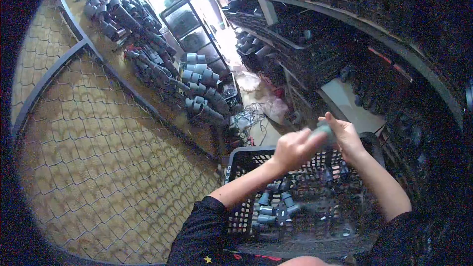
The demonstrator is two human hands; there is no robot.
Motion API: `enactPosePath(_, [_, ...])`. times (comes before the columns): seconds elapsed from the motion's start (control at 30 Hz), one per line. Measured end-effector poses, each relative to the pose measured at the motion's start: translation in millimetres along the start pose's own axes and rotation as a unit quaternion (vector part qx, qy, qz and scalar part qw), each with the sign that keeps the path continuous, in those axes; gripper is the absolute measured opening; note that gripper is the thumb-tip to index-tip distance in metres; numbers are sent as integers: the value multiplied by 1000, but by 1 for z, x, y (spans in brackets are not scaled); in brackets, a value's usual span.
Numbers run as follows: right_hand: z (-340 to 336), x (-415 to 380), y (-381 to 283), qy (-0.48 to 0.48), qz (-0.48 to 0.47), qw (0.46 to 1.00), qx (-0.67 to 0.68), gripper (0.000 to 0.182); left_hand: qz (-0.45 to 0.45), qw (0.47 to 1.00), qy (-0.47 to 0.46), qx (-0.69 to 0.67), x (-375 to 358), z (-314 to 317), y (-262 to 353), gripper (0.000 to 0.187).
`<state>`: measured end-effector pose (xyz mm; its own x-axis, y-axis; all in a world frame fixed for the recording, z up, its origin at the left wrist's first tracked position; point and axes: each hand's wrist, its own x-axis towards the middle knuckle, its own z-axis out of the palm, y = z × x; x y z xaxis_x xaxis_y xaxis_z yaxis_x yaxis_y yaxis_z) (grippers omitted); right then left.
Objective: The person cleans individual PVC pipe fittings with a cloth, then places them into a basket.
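Observation:
My left hand [295, 149], smeared by motion, is closed around a small blurred grey-green piece [322, 130], which looks like a plastic pipe fitting. The fingers of my right hand [348, 140] grip the same piece from the other side, thumb raised. Both hands are above a black plastic crate [253, 150] with slotted walls. Inside the crate lie several grey pipe fittings [267, 211], mostly toward its left side. The piece's exact shape is hidden by fingers and blur.
A wire-mesh frame [98, 138] stands along the left. Beyond it are heaped grey pipe fittings [199, 76]. Dark shelving [345, 15] runs along the right, with a pale board [340, 96] below. Plastic bags [261, 93] and tangled cord [249, 118] lie past the crate.

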<state>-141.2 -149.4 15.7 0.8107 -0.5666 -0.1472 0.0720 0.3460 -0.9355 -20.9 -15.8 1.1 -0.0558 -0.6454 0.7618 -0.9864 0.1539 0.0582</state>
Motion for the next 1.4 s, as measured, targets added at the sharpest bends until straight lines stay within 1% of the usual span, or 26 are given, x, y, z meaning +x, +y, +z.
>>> enactPosePath(0.03, [-1,1,4,-3,-11,1000,-11,49,47,999,-22,4,-1,0,3,41])
enactPosePath(0.07, [-3,1,6,-6,-22,999,-24,48,84,996,-11,25,-1,3,6,42])
enactPosePath(0.13, [-4,-1,1,-25,-19,999,-32,45,84,995,-30,49,3,-6,-1,41])
enactPosePath(0.2, [-5,1,1,-39,-33,998,-23,44,-4,1000,6,28,5,-5,-11,38])
enactPosePath(0.23, [-7,0,-4,-49,-5,998,-34,48,-3,999,8,34,3,-4,-10,37])
enactPosePath(0.27, [-5,0,-2,-34,-23,998,-48,46,-3,999,12,41,2,-4,-8,37])
enactPosePath(0.33, [-3,-1,1,-7,-61,995,-78,44,90,996,-11,18,0,1,2,36])
enactPosePath(0.37, [-1,-1,1,2,-53,996,-73,44,149,988,-8,41,1,5,4,35])
enactPosePath(0.47, [-4,3,7,-15,-73,995,-71,46,135,989,19,53,4,-4,-13,34])
enactPosePath(0.5, [1,-2,4,-22,-98,992,-71,46,87,995,-8,39,3,-9,-22,28])
enactPosePath(0.53, [1,-1,4,-20,-84,994,-69,46,67,997,21,20,3,-10,-26,27])
enactPosePath(0.6, [0,1,9,-32,-108,990,-87,46,119,993,22,2,-3,-7,-25,33])
enactPosePath(0.63, [0,1,9,-33,-100,990,-99,45,172,984,37,-9,-1,-2,-18,37])
enactPosePath(0.67, [-1,1,10,-34,-90,989,-111,45,223,974,-7,28,-4,-2,-12,36])
enactPosePath(0.73, [-1,-2,9,-31,-86,990,-105,45,233,971,20,57,2,-2,-14,35])
enactPosePath(0.77, [2,-3,8,-25,-93,992,-82,44,168,984,6,52,3,-6,-17,33])
enactPosePath(0.8, [3,-3,6,-19,-101,993,-58,44,120,992,26,16,6,-7,-27,32])
enactPosePath(0.87, [-1,0,11,-22,-68,996,-56,44,26,999,29,18,4,-10,-26,30])
enactPosePath(0.93, [1,-1,11,-25,-48,997,-57,45,86,996,14,-7,-3,-4,-19,32])
enactPosePath(1.0, [2,-1,14,-18,-32,999,-37,45,181,983,-20,16,-4,2,-9,31])
enactPosePath(1.03, [2,-2,13,-11,-23,999,-31,46,203,978,-14,46,1,0,-13,29])
enactPosePath(1.13, [0,1,13,-23,-34,999,-16,48,58,998,-5,1,6,-6,-27,33])
enactPosePath(1.27, [1,0,14,-25,-40,998,-49,47,115,993,9,-11,-2,-2,-18,33])
enactPosePath(1.3, [1,1,15,-28,-37,997,-55,46,136,990,-31,-26,-3,-2,-11,33])
enactPosePath(1.33, [1,1,15,-22,-40,998,-49,46,162,986,-42,19,-3,-2,-10,32])
enactPosePath(1.4, [-1,2,14,-7,-44,998,-37,46,142,989,12,23,5,-3,-20,33])
